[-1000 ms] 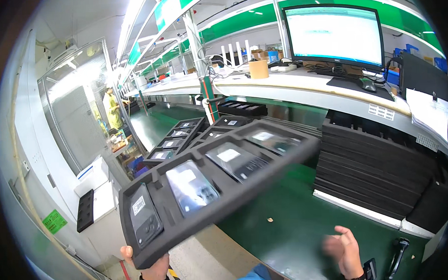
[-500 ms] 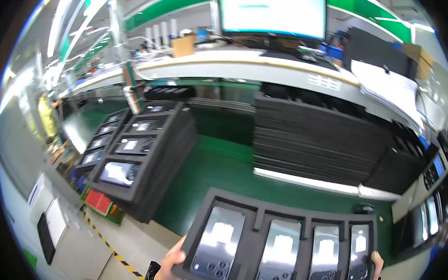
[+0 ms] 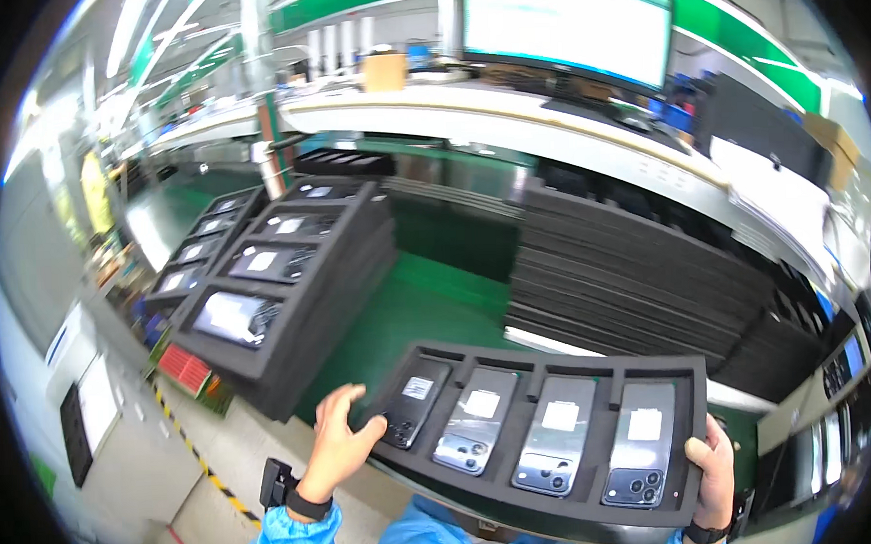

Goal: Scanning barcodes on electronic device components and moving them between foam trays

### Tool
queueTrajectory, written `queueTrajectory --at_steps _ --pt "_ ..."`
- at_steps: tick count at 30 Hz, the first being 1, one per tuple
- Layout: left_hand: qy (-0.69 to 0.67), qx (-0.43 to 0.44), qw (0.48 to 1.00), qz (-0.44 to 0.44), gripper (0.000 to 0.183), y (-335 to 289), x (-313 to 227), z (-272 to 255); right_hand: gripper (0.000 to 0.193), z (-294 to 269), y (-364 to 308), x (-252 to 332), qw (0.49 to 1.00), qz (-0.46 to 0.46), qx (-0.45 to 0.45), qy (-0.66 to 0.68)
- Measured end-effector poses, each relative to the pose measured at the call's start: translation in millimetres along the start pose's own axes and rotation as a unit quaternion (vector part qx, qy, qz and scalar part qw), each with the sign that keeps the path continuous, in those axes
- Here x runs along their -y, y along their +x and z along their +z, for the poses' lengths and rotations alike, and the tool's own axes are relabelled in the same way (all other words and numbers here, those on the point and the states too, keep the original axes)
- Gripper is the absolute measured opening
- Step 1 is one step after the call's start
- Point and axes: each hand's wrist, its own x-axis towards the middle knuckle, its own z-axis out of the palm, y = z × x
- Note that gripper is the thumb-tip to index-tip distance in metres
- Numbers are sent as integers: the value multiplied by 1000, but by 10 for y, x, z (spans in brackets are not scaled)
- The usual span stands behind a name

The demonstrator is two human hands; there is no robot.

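Observation:
A black foam tray (image 3: 527, 356) lies across the lower middle with several dark phones in its slots, camera ends toward me. The leftmost phone (image 3: 417, 404) is near my left hand, and the rightmost phone (image 3: 643, 442) near my right. Clasped round the tray's right end is my right hand (image 3: 713, 471), thumb on top. My left hand (image 3: 343, 438) is at the tray's left end, fingers spread and apart from the foam. Its thumb tip reaches the tray's near left corner; whether it presses there I cannot tell. The tray's underside is hidden.
At left stands a tall stack of foam trays (image 3: 335, 290) with phones on top, another stack (image 3: 204, 244) beside it. Further black trays (image 3: 627, 275) are piled under the white workbench (image 3: 507, 116), which bears a monitor (image 3: 569, 28). A red crate (image 3: 183, 367) is on the floor.
My left hand has loosened from the tray's left end and spread its fingers. The tray now appears higher and further left, with more of it showing. My right hand keeps hold.

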Motion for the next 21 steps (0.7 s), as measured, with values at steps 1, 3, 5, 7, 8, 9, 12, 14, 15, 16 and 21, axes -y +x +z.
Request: queueTrajectory --at_steps 1,3,5,7,8,9,12,14,15,16,21 --pt "-43 -39 998 11 59 56 -8 -133 67 -14 91 -118 999 -8 -15 -33" --pt "-250 -61 966 -11 59 138 -56 -352 57 -154 213 -325 998 21 -29 -50" --pt "-432 -41 901 -27 53 205 -121 -464 53 -324 307 -573 995 35 -62 -68" --pt "-556 -70 828 -18 57 290 -142 -515 54 -470 356 -823 989 46 -105 -95" --pt "-593 -79 802 1 61 322 -130 -540 58 -533 359 -923 984 76 -130 -92" --pt "-603 -117 789 -6 60 358 -87 -602 59 -583 340 -1016 983 70 -127 -115" --pt "-600 -249 758 -57 56 404 61 -797 58 -707 267 -1147 974 64 -127 -178" --pt "-547 -241 801 -38 52 335 82 -755 60 -803 141 -1123 951 32 -126 -280" --pt "-525 -231 817 -51 48 296 59 -684 60 -877 84 -1085 920 6 -172 -353" --pt "-513 -186 838 -8 38 251 -4 -563 61 -960 32 -1038 879 -40 -210 -427" --pt "-353 -47 919 172 5 520 -635 117 66 -1348 -89 -928 662 -29 -426 -616"
